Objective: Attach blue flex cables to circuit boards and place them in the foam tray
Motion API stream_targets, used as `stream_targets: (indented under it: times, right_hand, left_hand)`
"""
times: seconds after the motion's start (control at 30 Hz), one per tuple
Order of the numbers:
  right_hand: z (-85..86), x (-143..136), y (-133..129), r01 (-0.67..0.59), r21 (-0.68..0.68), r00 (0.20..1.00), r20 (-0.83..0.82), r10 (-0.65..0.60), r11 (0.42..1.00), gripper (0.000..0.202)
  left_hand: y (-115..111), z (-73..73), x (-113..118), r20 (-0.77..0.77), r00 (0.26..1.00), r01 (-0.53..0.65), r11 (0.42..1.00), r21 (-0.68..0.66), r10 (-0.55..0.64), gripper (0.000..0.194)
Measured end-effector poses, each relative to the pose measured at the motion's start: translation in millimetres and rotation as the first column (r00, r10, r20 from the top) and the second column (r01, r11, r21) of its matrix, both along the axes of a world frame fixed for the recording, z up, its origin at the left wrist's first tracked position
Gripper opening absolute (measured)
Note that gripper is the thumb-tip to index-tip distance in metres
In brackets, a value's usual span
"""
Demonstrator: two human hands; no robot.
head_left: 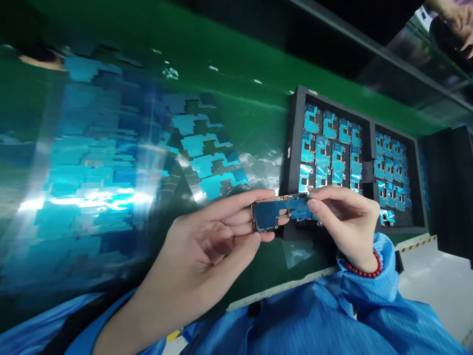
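Observation:
Between my two hands is a small circuit board (265, 217) with blue film over much of its face. My left hand (221, 236) grips its left end, the thumb at the lower edge and the fingers behind and along the top. At the board's right end, the thumb and index finger of my right hand (343, 217) pinch the edge. A red bead bracelet (365, 272) circles the right wrist. Just beyond the hands stands a black tray (293, 143) with rows of similar blue-covered boards (328, 126) in two compartments.
Blue film pieces (203, 148) lie in a column on the green table surface (258, 118), with a larger spread of blue film (92, 167) at the left. A black box (451, 192) stands right. Another person's hand (456, 17) shows at the top right.

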State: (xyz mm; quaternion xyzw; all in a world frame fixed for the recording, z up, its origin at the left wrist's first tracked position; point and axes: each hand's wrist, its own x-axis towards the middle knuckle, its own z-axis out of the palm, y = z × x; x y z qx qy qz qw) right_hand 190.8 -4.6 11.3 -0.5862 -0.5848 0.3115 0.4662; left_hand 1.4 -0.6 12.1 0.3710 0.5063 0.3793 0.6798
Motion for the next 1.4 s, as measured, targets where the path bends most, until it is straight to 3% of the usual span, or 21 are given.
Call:
stream_targets:
  times: [0.23,1.4]
  right_hand:
    - [-0.1,-0.9,0.1,-0.007,0.006,1.000,-0.003,0.007,1.000,0.014]
    - [-2.9,-3.4,0.5,0.009,-0.026,1.000,-0.018,-0.009,1.000,0.010]
  left_hand:
    - [1.9,2.2,1.0,0.060,0.998,-0.011,0.999,-0.033,0.013,0.031]
    - [-1.2,0.5,0.5,0.032,0.999,-0.017,0.999,-0.037,0.018,0.030]
